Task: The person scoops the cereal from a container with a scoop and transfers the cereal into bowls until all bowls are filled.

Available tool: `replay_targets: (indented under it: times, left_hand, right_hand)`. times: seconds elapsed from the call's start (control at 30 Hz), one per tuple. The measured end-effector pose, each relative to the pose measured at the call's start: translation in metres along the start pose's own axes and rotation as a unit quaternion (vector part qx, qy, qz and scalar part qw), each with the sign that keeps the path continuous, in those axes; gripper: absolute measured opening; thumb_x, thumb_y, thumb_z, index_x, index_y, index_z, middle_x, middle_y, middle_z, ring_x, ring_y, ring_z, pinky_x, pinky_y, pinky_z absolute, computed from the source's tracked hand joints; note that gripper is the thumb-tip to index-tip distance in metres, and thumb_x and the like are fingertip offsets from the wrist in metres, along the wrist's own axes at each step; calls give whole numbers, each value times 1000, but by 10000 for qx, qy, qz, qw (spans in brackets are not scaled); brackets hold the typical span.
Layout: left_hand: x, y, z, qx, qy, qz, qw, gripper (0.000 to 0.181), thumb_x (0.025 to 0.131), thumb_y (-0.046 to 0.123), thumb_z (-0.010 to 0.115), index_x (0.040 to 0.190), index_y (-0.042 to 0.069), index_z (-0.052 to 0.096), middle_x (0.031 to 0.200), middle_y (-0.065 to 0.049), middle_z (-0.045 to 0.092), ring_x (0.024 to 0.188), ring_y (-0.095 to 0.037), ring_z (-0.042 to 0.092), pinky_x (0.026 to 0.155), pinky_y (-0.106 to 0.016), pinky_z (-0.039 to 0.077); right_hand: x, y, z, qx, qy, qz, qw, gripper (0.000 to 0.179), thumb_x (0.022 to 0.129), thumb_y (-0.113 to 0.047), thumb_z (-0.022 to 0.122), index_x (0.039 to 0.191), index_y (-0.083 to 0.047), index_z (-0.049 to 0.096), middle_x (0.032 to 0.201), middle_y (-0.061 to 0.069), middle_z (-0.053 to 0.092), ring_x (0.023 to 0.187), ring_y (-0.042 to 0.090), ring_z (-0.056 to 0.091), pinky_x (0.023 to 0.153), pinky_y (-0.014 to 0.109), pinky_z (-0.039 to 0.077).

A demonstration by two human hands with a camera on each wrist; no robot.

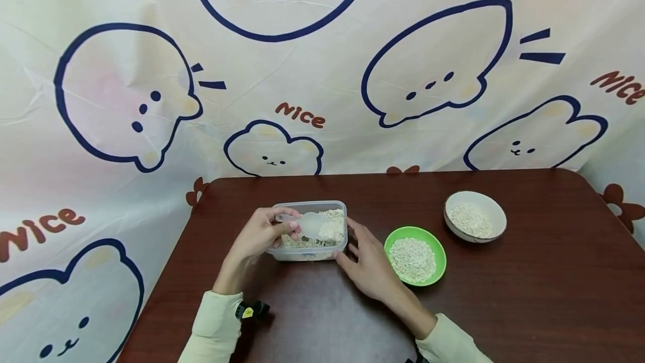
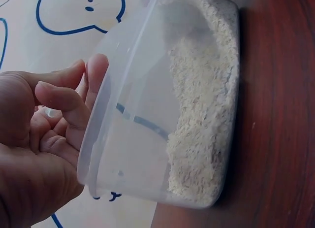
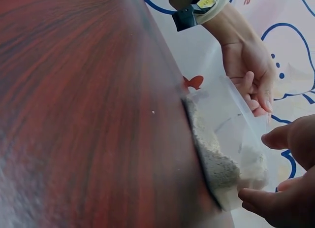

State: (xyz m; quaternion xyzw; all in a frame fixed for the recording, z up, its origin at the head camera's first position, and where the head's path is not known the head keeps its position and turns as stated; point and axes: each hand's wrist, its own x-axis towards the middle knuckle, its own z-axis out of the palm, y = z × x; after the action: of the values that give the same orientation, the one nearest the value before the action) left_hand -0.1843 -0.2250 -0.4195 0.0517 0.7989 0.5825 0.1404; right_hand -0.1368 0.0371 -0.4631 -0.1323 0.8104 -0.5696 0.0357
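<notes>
A clear plastic container (image 1: pixel 307 254) stands on the table, holding pale flakes that look like oats (image 2: pixel 202 134). Over its left rim, my left hand (image 1: pixel 269 231) pinches the handle of a translucent white plastic scoop (image 1: pixel 312 225), whose bowl lies over the flakes inside. In the left wrist view the fingers (image 2: pixel 64 100) cover most of the handle. My right hand (image 1: pixel 368 259) grips the container's right end, thumb at the front corner and fingers along the side. The flakes are heaped higher at that end.
To the right of my right hand is a green dish (image 1: pixel 440 245) of similar pale flakes. Farther back on the right stands a white bowl (image 1: pixel 491 204) with more flakes. A cloth with cartoon drawings (image 1: pixel 312 71) hangs behind the brown table (image 1: pixel 544 273).
</notes>
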Motion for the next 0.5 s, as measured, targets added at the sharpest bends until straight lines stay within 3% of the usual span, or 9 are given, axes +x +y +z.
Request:
replay_targets:
  times: [0.23, 0.5]
  left_hand:
    - [-4, -2, -14, -387, 78, 241, 9989, 25, 105, 4, 64, 125, -11, 67, 86, -4, 78, 66, -10, 66, 49, -23, 39]
    - [-9, -2, -26, -364, 436, 377, 9977, 25, 107, 3, 61, 126, -12, 66, 84, 4, 78, 69, -7, 70, 48, -22, 39]
  right_hand:
    - [0, -3, -6, -67, 40, 19, 10000, 76, 99, -12, 76, 163, 0, 38, 162, 22, 48, 151, 39, 50, 113, 42, 51]
    - [-1, -8, -10, -28, -22, 84, 10000, 78, 100, -14, 77, 165, -1, 36, 164, 20, 46, 153, 37, 48, 115, 41, 49]
